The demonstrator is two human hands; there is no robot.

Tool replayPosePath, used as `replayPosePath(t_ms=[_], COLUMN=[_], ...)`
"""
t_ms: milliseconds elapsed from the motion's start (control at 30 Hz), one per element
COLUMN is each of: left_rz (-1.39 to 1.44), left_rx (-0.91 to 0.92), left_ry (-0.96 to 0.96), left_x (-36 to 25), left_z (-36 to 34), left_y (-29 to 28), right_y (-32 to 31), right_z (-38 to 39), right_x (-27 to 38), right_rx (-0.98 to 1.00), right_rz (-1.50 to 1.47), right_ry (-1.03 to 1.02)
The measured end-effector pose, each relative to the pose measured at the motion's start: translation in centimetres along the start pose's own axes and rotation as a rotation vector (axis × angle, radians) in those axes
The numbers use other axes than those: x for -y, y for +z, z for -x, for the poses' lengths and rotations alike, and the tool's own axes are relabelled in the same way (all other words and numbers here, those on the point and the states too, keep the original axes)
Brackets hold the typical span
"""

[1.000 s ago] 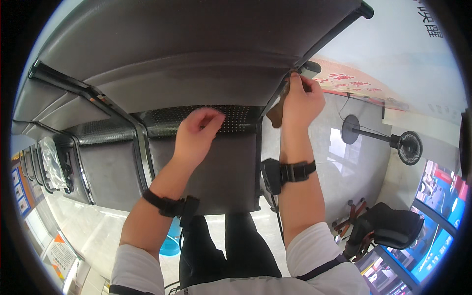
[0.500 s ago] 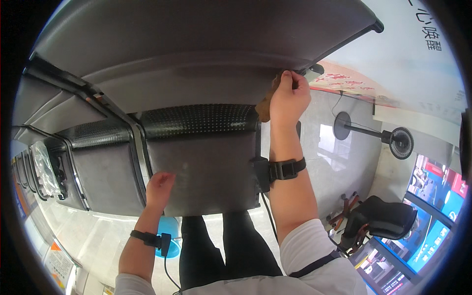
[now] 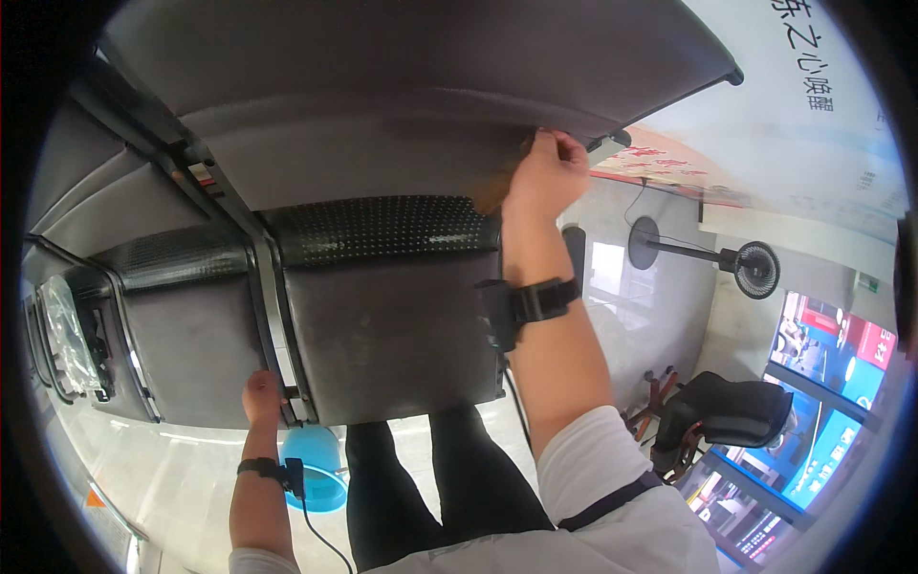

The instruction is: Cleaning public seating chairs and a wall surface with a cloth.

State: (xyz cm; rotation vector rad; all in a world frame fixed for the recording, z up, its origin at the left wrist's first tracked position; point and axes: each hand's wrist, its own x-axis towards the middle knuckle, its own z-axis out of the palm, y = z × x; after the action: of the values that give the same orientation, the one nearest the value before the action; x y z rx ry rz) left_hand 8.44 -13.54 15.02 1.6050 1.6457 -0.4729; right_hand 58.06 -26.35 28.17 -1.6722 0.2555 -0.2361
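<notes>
A brown cloth (image 3: 494,190) is pinched in my right hand (image 3: 547,177), its lower end hanging down beside the wrist. That hand is up against the lower right part of the grey padded backrest (image 3: 382,143), close to the chair's right frame. My left hand (image 3: 261,397) is lower down, with its fingers curled in. It sits over the front of the neighbouring grey seat (image 3: 191,335), close to the metal divider (image 3: 277,344) between the two seats. Nothing shows in its fingers. In front of my legs is the nearer grey seat (image 3: 392,335), below a black perforated strip (image 3: 382,230).
A light blue bucket (image 3: 311,450) stands on the floor left of my legs. To the right are a black standing fan (image 3: 755,270), a black office chair (image 3: 732,411) and lit screens (image 3: 822,411). Clear plastic wrap (image 3: 69,335) lies on a far-left seat.
My left hand has moved left and down, from over the nearer seat to beside the divider. My right hand, with the cloth, has shifted slightly left and up along the backrest. The view has shifted.
</notes>
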Motion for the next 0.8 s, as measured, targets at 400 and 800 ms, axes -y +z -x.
replayPosePath(t_ms=[400,800], left_rz=[-0.274,-0.327], left_rx=[-0.054,0.275], left_ry=[-0.221,-0.174], left_x=[18.7,16.6], left_z=[-10.3,-10.4], left_y=[-1.3,-1.2], right_y=[8.8,19.1], right_z=[12.5,26.6], right_x=[0.4,1.2], right_rx=[0.055,0.243], right_rz=[0.021,-0.017], right_ry=[-0.103,-0.212])
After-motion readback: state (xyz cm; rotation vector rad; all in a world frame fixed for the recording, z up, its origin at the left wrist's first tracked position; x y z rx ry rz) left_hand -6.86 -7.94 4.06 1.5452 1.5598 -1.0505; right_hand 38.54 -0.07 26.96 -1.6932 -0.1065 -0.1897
